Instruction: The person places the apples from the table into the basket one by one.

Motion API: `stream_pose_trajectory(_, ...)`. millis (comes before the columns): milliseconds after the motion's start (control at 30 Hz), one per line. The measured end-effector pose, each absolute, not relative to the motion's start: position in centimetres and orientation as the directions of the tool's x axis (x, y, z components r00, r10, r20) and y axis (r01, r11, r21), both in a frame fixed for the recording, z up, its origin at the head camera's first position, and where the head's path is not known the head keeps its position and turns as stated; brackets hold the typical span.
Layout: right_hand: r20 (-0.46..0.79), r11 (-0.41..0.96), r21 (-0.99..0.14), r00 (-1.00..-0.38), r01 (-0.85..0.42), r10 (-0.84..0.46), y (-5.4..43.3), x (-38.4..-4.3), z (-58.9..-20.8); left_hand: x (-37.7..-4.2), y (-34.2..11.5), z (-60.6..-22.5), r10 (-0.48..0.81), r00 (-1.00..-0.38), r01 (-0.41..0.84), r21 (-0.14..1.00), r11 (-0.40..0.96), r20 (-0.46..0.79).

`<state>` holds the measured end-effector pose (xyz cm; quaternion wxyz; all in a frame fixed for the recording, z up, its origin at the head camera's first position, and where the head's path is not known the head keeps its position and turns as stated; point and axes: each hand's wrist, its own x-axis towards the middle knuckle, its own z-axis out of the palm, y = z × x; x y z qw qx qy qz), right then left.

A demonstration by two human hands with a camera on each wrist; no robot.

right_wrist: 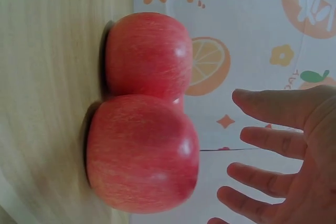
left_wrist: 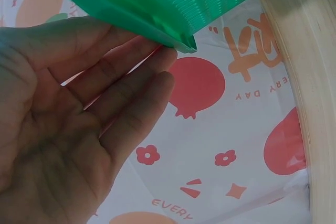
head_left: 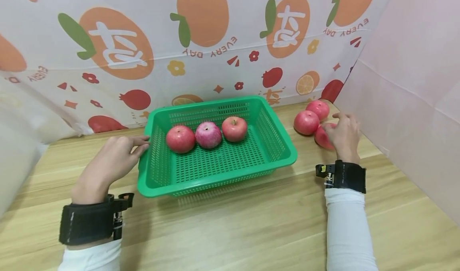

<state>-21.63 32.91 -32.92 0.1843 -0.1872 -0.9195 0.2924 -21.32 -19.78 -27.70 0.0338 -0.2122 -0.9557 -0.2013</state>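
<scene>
- Black straps [head_left: 86, 225] are being worn on both wrists.
- The left hand [head_left: 111, 163] is being held with fingers nearly straight; the left rim of the green basket [head_left: 215, 179] is being touched, nothing being gripped.
- On the wooden table [head_left: 230, 223], three apples [head_left: 208, 135] are being held in a row inside the basket.
- The right hand [head_left: 345, 135] is being held spread, nothing gripped, near three loose apples [head_left: 306, 122] right of the basket; one is being partly hidden.
- Behind, a backdrop is being formed by fruit-printed cloth [head_left: 158, 83].
</scene>
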Motion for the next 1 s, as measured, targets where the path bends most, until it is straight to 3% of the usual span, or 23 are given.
stream_pose_trajectory(433,0.068,0.736,-0.603,-0.9,0.307,0.431,33.5,-22.3,-34.2,-21.2,-19.7,-27.9,0.385,-0.904,0.427,0.344,0.836,0.185)
stream_pose_trajectory(1000,0.013,0.69,-0.652,-0.905,0.315,0.425,33.8,-22.6,-35.5,-21.2,-19.7,-27.9,0.387,-0.902,0.431,0.35,0.832,0.191)
